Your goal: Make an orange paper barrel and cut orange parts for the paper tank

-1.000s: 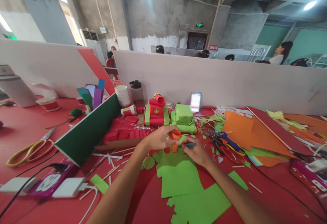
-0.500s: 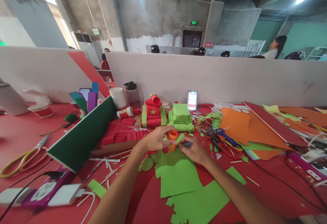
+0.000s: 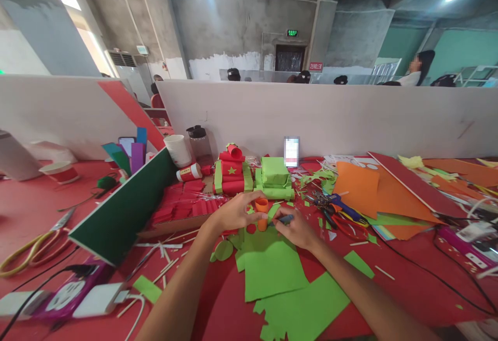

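My left hand is closed around the side of a small orange paper tube, which stands upright on green paper. Between the fingers of my right hand is a dark grey-blue pen, its tip end close to the base of the tube and partly hidden by the fingers. Just behind both hands sit a green paper-wrapped block model and a red and green paper model with a star on its front. A cut green paper disc lies left of the tube.
A green board leans by a box of red paper pieces on the left, with scissors and a power strip nearer. Pliers and orange sheets lie right. A lit phone leans against the partition.
The camera view has shifted slightly, so the scene sits a little further left. Both hands keep nearly the same position at the orange tube.
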### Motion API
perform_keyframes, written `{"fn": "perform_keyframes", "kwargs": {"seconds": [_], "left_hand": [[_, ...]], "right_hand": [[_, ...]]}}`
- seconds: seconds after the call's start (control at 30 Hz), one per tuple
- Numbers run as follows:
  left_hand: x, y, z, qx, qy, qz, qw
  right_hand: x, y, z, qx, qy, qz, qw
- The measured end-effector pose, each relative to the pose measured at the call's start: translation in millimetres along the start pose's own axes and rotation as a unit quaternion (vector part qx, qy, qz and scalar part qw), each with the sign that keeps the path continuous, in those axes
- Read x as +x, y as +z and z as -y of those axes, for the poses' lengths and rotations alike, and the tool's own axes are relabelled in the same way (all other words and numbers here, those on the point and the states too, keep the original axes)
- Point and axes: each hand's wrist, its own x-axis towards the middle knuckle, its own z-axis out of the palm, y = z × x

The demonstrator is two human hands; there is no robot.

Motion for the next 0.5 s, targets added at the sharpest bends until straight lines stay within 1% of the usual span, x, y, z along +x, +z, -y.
{"fn": "perform_keyframes", "kwargs": {"seconds": [0.07,0.2,0.5], "left_hand": [[0.2,0.1,0.3,0.001,0.000,0.001,1.000],[0.4,0.7,0.5,-0.006,0.007,-0.001,1.000],[0.5,2.5,2.2,0.006,0.012,-0.010,1.000]], "right_hand": [[0.0,-0.1,0.4,-0.002,-0.002,-0.003,1.000],[-0.3,-0.9,2.8,-0.011,-0.013,0.010,1.000],[-1.4,-1.9,3.8,-0.022,-0.014,0.000,1.000]]}}
